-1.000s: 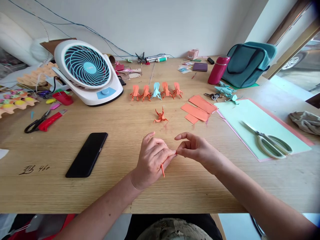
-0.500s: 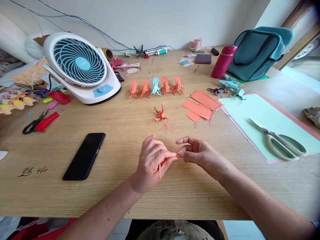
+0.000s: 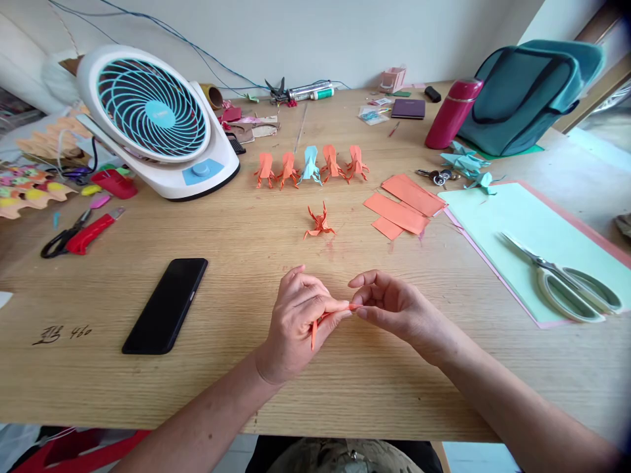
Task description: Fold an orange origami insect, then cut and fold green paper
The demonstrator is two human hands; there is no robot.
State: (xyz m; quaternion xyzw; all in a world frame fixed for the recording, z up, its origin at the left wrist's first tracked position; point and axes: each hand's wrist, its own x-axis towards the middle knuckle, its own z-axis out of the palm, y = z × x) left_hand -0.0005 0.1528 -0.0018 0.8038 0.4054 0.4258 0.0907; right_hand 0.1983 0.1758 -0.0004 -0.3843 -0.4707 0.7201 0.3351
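Note:
A small folded piece of orange paper [image 3: 314, 335] is pinched between the thumb and index finger of my left hand [image 3: 300, 318], one thin strip hanging below the fingers. My right hand [image 3: 397, 312] is curled at the other tip of that piece, its thumb and a finger touching the point lightly. Most of the paper is hidden inside my left hand. Just beyond both hands, an orange origami figure with thin legs [image 3: 320, 222] rests on the table. Farther back stands a row of similar figures, several orange [image 3: 332, 161] and one light blue [image 3: 310, 164].
Cut orange paper strips [image 3: 397, 213] lie right of centre. Scissors [image 3: 566, 279] rest on green paper sheets [image 3: 493, 223]. On the left are a phone [image 3: 165, 305], a red cutter [image 3: 91, 233] and a fan [image 3: 158, 125]. A red bottle [image 3: 451, 118] stands beside a teal bag [image 3: 522, 98].
My right thumb has drawn slightly down and away from the paper's tip, so more orange shows between the hands. My left hand keeps its pinch. The whole view has shifted slightly.

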